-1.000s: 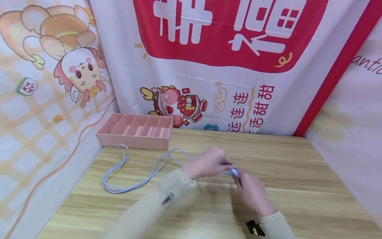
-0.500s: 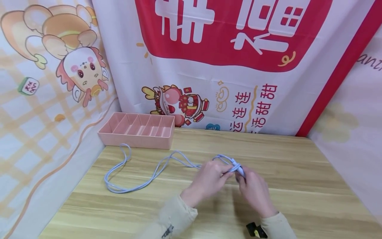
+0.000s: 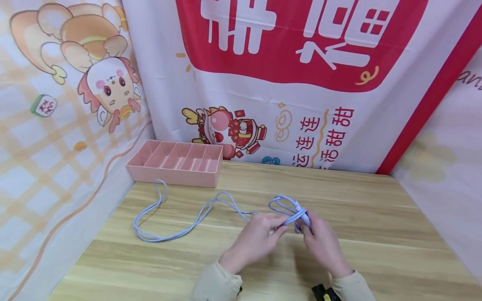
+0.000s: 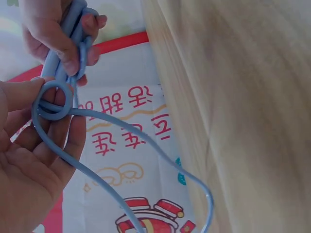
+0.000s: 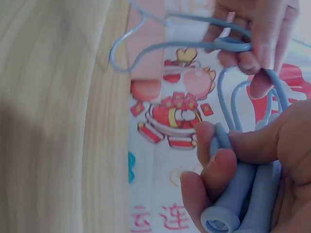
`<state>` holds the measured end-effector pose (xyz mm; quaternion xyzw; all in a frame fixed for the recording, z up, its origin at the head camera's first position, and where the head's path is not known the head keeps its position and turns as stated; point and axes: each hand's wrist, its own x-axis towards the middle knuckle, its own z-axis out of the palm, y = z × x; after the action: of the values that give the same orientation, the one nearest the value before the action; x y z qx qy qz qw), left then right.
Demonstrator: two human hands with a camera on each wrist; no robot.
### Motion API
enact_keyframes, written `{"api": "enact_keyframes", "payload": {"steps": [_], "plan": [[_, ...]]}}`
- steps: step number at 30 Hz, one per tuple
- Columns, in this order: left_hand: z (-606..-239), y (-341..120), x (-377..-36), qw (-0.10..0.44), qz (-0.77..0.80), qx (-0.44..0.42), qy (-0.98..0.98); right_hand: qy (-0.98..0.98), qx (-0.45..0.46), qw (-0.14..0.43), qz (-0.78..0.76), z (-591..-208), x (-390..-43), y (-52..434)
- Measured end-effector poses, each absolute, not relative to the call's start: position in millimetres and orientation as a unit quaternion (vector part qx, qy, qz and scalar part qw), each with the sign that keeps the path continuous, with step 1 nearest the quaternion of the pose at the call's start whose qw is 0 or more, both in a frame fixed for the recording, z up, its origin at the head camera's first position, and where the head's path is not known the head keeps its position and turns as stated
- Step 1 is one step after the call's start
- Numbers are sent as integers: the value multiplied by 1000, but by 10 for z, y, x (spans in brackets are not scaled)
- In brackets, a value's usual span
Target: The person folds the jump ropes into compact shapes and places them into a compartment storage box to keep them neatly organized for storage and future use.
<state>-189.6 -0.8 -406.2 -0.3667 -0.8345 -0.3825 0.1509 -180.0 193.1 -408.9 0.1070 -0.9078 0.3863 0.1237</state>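
Both hands meet above the near middle of the wooden table [image 3: 376, 217]. Right hand [image 3: 323, 246] grips a folded bundle of the light blue cable [image 3: 177, 228], fingers curled round the strands and the plug end. Left hand [image 3: 260, 240] pinches a small loop of the same cable just beside it. The loose remainder trails left across the table toward the pink divided tray [image 3: 175, 162] at the far left.

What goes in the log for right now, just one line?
left hand: pinches cable | right hand: grips cable bundle | tray: behind, apart
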Motion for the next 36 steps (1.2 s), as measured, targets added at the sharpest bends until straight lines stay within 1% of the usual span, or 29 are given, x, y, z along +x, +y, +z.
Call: {"api": "enact_keyframes", "payload": {"steps": [5,7,15,23,26,29,32,36], "plan": [[-4109,-3,-1840,140,-431,-365,-813,-832,99,25,545,-4040,-1772,1935],[-4112,-2,-1819,138,-438,-359,-813,-809,99,-4,579,-4018,-1760,1942],[-4099,-85,-1782,113,-460,-349,-809,-737,114,-94,659,-3951,-1716,2011],[-4102,-161,-1810,112,-485,-346,-795,-668,175,-191,697,-3926,-1726,2109],[-4111,-166,-1812,120,-479,-343,-799,-645,193,-206,710,-3924,-1728,2128],[-4117,-157,-1813,134,-459,-336,-812,-635,202,-209,716,-3923,-1730,2113],[-4134,-135,-1815,141,-431,-334,-826,-645,195,-199,711,-3928,-1724,2071],[-4166,-105,-1809,154,-394,-336,-842,-676,155,-175,699,-3934,-1699,2009]]}}
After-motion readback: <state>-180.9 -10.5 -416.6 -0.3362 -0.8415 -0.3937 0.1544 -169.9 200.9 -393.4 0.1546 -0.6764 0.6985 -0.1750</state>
